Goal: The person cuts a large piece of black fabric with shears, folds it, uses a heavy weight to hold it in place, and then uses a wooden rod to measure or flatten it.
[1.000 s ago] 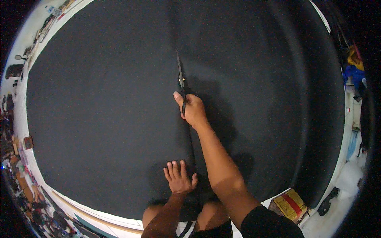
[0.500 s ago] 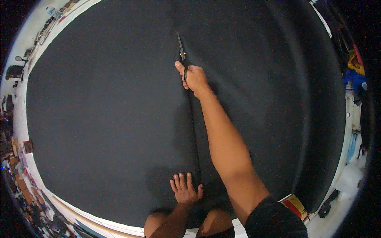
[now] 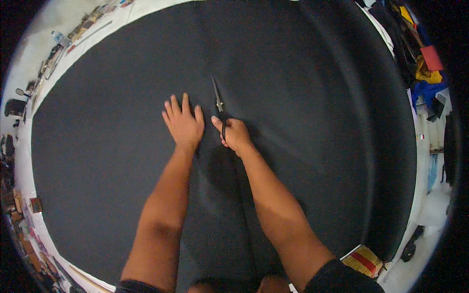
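A large sheet of black fabric (image 3: pixel 107 161) spreads over most of the view, with a dark slit or seam running from near my knees up toward the scissors. My right hand (image 3: pixel 235 134) grips black-handled scissors (image 3: pixel 218 103) at the middle of the sheet. Their metal blades point away from me and look nearly closed. Left of the scissors, my left hand (image 3: pixel 184 124) lies flat on the fabric with its fingers spread, holding nothing.
A white border (image 3: pixel 44 224) shows around the fabric. Clutter lines the left, with a clear plastic bottle (image 3: pixel 59 39) at the far left. Blue and yellow items lie at the right, above a white rounded object (image 3: pixel 435 207). A yellow-and-red box (image 3: pixel 362 260) sits at the lower right.
My left hand has moved from near my knees far forward, to beside the scissors. The scissors and right hand appear lower in the view, which has shifted too.
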The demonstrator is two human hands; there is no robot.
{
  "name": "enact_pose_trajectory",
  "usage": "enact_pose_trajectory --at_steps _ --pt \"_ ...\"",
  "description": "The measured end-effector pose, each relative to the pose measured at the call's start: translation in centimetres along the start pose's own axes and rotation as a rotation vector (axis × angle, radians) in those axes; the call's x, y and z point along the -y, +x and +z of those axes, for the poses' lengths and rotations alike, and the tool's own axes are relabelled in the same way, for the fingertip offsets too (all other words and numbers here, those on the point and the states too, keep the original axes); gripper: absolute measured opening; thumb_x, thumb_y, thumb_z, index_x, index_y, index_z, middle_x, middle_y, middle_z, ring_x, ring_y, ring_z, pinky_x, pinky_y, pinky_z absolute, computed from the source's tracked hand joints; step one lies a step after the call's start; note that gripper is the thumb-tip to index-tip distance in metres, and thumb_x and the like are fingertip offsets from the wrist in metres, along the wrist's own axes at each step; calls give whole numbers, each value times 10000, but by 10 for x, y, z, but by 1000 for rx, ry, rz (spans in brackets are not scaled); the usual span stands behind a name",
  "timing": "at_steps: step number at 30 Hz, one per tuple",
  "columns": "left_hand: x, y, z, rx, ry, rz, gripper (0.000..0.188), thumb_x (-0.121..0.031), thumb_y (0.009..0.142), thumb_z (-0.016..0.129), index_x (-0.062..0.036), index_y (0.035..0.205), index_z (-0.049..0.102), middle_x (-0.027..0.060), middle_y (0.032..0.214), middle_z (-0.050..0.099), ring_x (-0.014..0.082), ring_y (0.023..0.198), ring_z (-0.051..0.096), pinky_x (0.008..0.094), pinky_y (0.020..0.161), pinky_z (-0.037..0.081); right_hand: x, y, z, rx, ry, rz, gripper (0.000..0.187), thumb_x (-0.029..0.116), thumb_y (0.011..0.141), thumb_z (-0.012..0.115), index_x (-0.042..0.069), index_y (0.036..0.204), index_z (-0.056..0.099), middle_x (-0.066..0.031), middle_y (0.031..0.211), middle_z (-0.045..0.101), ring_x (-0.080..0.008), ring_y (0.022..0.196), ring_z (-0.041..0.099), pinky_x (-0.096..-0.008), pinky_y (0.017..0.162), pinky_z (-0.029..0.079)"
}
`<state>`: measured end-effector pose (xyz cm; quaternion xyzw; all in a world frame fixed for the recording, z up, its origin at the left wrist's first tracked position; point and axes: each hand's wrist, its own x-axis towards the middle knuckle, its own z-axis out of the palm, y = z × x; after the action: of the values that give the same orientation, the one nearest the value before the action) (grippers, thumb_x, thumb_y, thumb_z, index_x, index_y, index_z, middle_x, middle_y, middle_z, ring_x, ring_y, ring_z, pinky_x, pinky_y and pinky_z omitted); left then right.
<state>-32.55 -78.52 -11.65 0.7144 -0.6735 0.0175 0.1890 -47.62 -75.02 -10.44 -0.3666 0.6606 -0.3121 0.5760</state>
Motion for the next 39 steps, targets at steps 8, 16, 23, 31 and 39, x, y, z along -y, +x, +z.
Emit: enact_pose_trajectory --at_steps 8,16,23,31,39 --pt "-11 7 36 73 65 -2 611 -415 945 506 -144 1485 415 212 1556 319 431 1441 273 577 1171 187 -24 8 -9 -94 -42 -59 496 474 885 718 69 670 529 -11 582 522 -105 458 480 -283 441 388" --pt "-20 7 25 168 15 -44 634 -370 920 543 -140 1491 394 225 1567 286 438 1453 237 572 1183 155 29 88 -6 -109 -33 -87 514 496 891 699 75 658 518 -10 580 511 -111 462 486 -279 448 384" --pt "-32 15 20 242 5 -73 649 -360 923 559 -130 1500 371 233 1571 268 443 1459 222 575 1185 142 90 170 -16 -37 -32 -106 525 514 893 688 82 654 511 -9 580 509 -104 473 493 -266 432 384" --pt "-29 10 16 325 8 -102 647 -352 922 553 -100 1492 383 259 1565 264 458 1457 217 597 1176 134 102 184 -12 -2 24 -28 532 537 874 698 76 667 530 -20 578 512 -125 463 485 -289 442 392" --pt "-30 11 21 308 -19 -48 681 -343 897 561 -82 1497 372 277 1558 262 488 1445 217 618 1167 134 180 301 -12 -43 35 -73 527 540 860 709 56 708 564 -33 599 527 -137 470 495 -295 446 398"
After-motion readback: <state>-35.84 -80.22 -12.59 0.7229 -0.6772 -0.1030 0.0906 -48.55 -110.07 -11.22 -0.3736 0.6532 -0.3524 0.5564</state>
